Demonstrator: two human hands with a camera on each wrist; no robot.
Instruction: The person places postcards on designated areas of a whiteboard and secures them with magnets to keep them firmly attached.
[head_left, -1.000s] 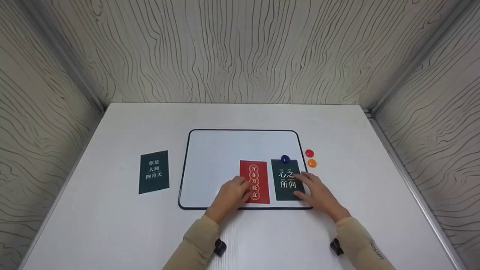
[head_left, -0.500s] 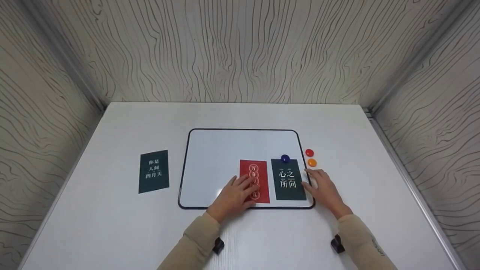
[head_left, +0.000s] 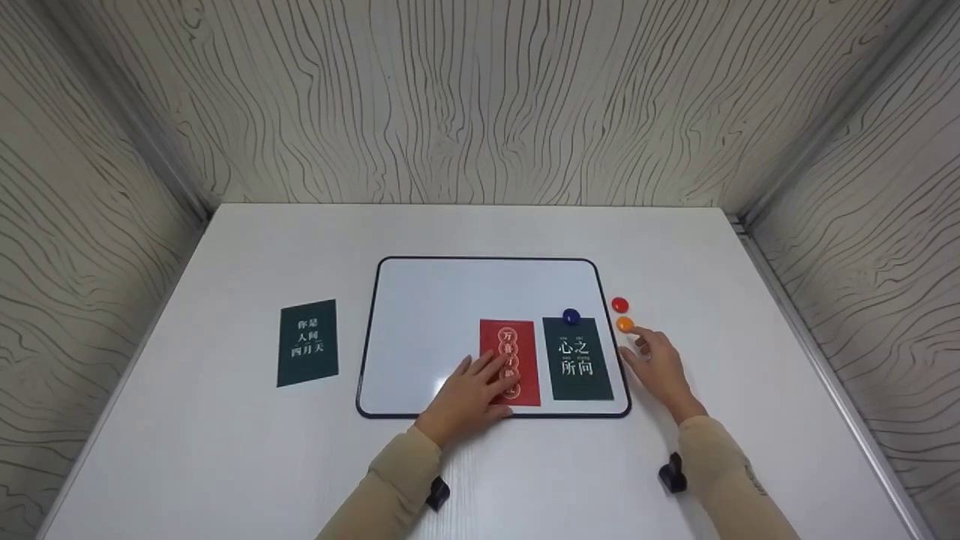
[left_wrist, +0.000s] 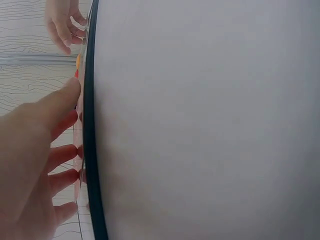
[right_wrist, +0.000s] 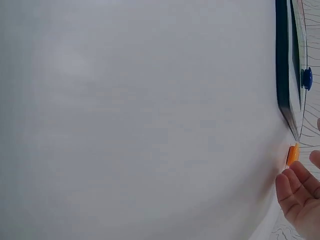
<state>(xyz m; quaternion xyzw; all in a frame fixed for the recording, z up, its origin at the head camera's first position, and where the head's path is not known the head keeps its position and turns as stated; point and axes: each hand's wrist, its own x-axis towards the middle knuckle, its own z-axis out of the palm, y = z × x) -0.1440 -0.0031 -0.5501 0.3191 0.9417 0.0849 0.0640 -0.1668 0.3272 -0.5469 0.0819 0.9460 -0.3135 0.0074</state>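
Observation:
My left hand (head_left: 466, 396) rests with spread fingers on the red card (head_left: 527, 352), which lies on the whiteboard (head_left: 427, 300). Beside it on the board is a dark green card (head_left: 577, 386), with a blue round magnet (head_left: 571, 316) at its top edge. Past the board's right edge, my right hand (head_left: 658, 369) reaches toward the orange magnet (head_left: 625, 324). Its fingertips are at that magnet's near edge, while the thumb stands apart from it. In the right wrist view the orange magnet (right_wrist: 293, 155) sits just beyond the fingers (right_wrist: 285, 187); whether they touch cannot be told.
A red magnet (head_left: 619, 304) lies just behind the orange one. Another dark green card (head_left: 308, 367) lies on the white table (head_left: 225, 450), left of the board. Wood-patterned panels (head_left: 465, 105) enclose the table at the back and sides.
My right hand has left the green card and moved right and up to the orange magnet. The left hand has spread from the red card's left edge over its lower part.

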